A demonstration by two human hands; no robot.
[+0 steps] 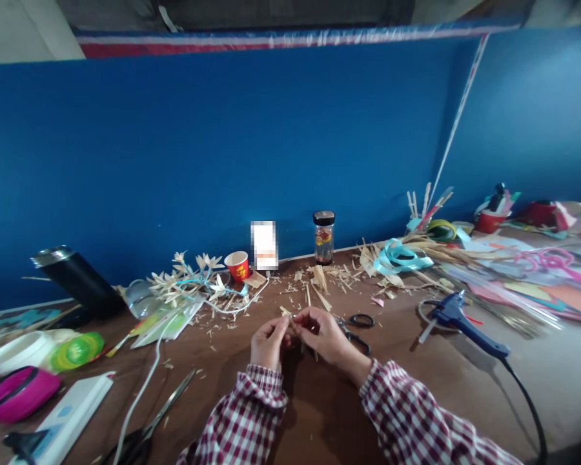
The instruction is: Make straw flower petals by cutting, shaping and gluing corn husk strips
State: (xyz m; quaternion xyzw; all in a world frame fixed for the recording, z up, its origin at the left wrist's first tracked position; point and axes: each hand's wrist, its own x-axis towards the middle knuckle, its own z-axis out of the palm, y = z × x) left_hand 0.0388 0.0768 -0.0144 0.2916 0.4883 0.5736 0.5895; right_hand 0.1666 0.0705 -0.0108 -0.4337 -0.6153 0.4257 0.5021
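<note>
Over the middle of the brown table (407, 387), my left hand (270, 342) and my right hand (325, 334) meet. Both are closed in a pinch on a small pale straw piece (290, 319) held between them. Checked red and white sleeves cover both forearms. Black-handled scissors (357, 326) lie just right of my right hand. Straw scraps (319, 281) are strewn on the table beyond my hands.
A blue glue gun (458, 321) with a black cord lies to the right. A straw flower bunch (193, 278), a red paper cup (237, 265) and a jar (323, 236) stand by the blue wall. A black flask (75, 278), tape rolls and more scissors (150, 426) are at left. Coloured paper and ribbon fill the right.
</note>
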